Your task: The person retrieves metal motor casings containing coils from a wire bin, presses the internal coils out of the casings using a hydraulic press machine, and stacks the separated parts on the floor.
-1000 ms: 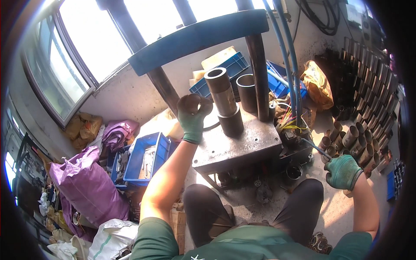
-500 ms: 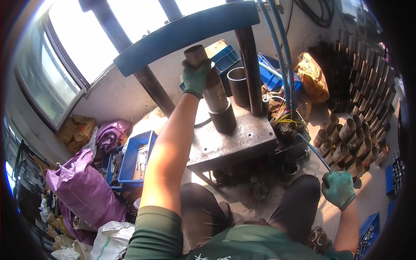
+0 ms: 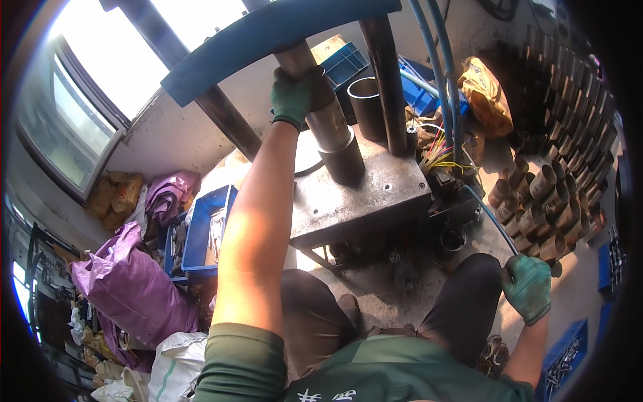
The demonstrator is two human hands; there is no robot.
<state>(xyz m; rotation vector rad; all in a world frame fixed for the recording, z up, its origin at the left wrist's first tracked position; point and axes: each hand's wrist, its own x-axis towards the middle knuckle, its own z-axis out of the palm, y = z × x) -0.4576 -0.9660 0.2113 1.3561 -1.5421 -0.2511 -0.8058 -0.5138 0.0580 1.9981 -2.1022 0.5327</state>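
Note:
A stack of metal cylinders stands on the steel press table (image 3: 382, 201). My left hand (image 3: 293, 98), in a green glove, is closed around the dark metal sleeve (image 3: 323, 92) in this stack. Above the sleeve rises a narrower metal cylinder (image 3: 295, 60), its top hidden by the blue crossbeam (image 3: 268, 30). Below are a shiny cylinder (image 3: 328, 127) and a wider dark base (image 3: 343, 164). Low at the right, my gloved right hand (image 3: 527, 288) is wrapped around the end of a blue lever (image 3: 492, 220).
Dark posts (image 3: 383, 80) carry the crossbeam, and a wide black tube (image 3: 366, 110) stands behind the stack. Loose wires (image 3: 445, 157) hang right of the table. Many metal tubes (image 3: 542, 208) stand on the floor. Purple sacks (image 3: 134, 288) and a blue bin (image 3: 204, 231) lie left.
The narrow cylinder's top, visible below the crossbeam before, is now covered by it. My view has shifted slightly. Both hands keep their holds on the sleeve and lever.

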